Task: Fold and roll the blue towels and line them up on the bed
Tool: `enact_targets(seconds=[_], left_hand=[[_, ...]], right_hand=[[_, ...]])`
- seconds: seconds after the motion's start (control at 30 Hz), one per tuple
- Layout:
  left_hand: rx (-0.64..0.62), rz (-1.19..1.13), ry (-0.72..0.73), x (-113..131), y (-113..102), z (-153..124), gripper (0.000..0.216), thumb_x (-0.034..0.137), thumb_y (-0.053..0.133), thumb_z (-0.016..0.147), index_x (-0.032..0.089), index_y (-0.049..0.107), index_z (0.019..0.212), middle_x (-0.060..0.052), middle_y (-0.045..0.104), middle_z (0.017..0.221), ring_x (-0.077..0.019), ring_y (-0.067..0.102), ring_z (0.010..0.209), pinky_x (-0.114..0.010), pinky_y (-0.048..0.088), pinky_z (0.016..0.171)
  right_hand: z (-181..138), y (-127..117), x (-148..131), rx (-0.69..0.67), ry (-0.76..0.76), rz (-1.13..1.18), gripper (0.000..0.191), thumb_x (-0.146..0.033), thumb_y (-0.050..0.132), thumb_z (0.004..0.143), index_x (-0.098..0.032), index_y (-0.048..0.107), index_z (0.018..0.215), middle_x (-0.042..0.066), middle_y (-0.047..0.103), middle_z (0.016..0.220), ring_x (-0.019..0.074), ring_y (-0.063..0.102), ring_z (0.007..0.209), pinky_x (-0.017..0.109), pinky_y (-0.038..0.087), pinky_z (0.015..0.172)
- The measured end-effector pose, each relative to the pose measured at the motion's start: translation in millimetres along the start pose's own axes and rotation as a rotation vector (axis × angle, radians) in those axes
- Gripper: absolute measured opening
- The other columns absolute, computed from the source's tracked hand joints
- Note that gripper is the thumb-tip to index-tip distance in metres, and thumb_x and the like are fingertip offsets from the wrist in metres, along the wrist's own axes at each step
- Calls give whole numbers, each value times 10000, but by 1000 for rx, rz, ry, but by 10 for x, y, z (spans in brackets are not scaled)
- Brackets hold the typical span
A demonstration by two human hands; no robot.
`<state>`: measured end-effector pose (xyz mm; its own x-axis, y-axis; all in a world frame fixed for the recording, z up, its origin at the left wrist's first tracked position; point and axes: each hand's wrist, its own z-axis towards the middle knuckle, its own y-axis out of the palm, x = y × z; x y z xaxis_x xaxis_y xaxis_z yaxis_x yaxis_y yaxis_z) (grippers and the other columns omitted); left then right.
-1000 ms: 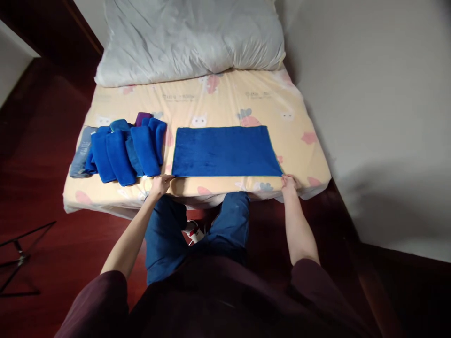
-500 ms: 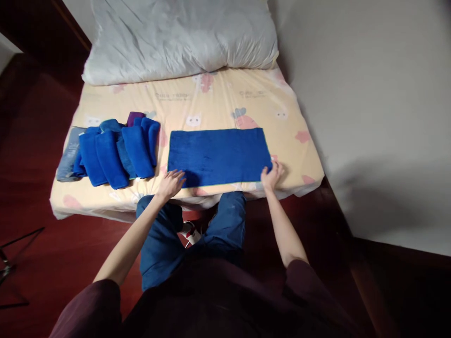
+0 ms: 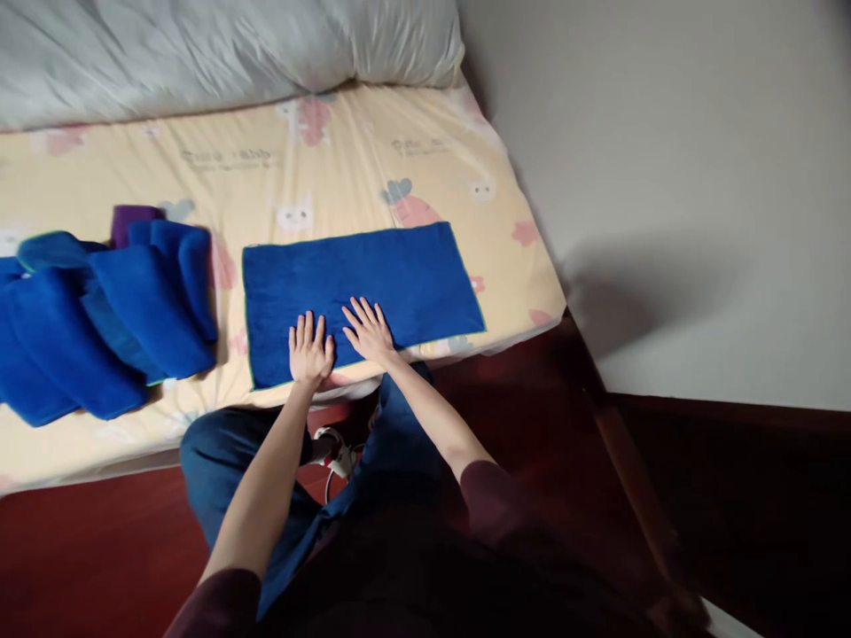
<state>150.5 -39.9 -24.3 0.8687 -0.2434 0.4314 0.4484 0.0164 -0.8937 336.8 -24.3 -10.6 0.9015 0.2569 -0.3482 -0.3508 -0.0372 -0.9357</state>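
A blue towel (image 3: pixel 359 266) with a thin green edge lies spread out as a rectangle along the front of the bed. My left hand (image 3: pixel 310 350) rests flat on its near part, left of the middle, fingers stretched upward. Close beside it, my right hand (image 3: pixel 370 330) also lies flat on the cloth with its fingers spread. Neither hand grips anything. Folded blue towels (image 3: pixel 139 301) lie overlapping in a pile to the left, and a purple folded cloth (image 3: pixel 133 221) shows behind them.
The bed (image 3: pixel 346 177) has a yellow sheet printed with rabbits and carrots. A large pale pillow or quilt (image 3: pixel 219 53) lies across its back. A plain wall (image 3: pixel 665 177) stands at the right. Reddish floor (image 3: pixel 80 549) runs along the bed's front edge.
Both hands have come from the towel's near corners to its near middle and now lie flat. The view has turned right, so the pile sits further left, partly cut off.
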Motion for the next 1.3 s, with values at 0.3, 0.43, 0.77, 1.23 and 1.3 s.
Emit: enact_targets(seconds=[0.3, 0.43, 0.77, 1.23, 1.3], left_hand=[[12, -40, -3, 34, -29, 31, 653, 442, 330, 1052, 149, 371, 1633, -115, 203, 1740, -305, 132, 1629, -557, 85, 1329], [21, -35, 0, 32, -23, 28, 648, 439, 338, 1050, 154, 380, 1630, -109, 212, 1739, -303, 142, 1628, -547, 91, 1330], [16, -38, -36, 62, -36, 0, 629, 415, 355, 1040, 171, 404, 1618, -86, 221, 1737, -283, 157, 1627, -541, 97, 1331], [-36, 24, 13, 3, -105, -81, 622, 402, 337, 1055, 167, 380, 1628, -97, 202, 1737, -267, 145, 1629, -526, 147, 1329], [-41, 48, 29, -138, -174, -155, 610, 414, 346, 1058, 197, 390, 1626, -82, 203, 1738, -266, 145, 1629, -531, 153, 1328]], right_hand=[[-205, -336, 919, -10, 124, -79, 587, -446, 332, 1115, -202, 355, 1649, 49, 217, 1741, 211, 174, 1623, 467, 90, 1343], [-514, -619, 1721, 8, 347, -162, 638, -445, 237, 1115, -141, 262, 1675, 75, 170, 1750, 208, 140, 1630, 454, 94, 1341], [-637, -776, 1843, 96, 611, -224, 656, -352, 241, 1082, -3, 301, 1635, 179, 198, 1726, 280, 142, 1626, 568, 68, 1317], [-316, 231, -281, 174, 409, 30, 577, -291, 307, 1073, -107, 417, 1609, 154, 307, 1699, 257, 191, 1615, 590, 129, 1307], [-312, 233, -248, 190, 417, 26, 574, -289, 313, 1070, -112, 430, 1604, 149, 322, 1693, 253, 201, 1613, 585, 132, 1309]])
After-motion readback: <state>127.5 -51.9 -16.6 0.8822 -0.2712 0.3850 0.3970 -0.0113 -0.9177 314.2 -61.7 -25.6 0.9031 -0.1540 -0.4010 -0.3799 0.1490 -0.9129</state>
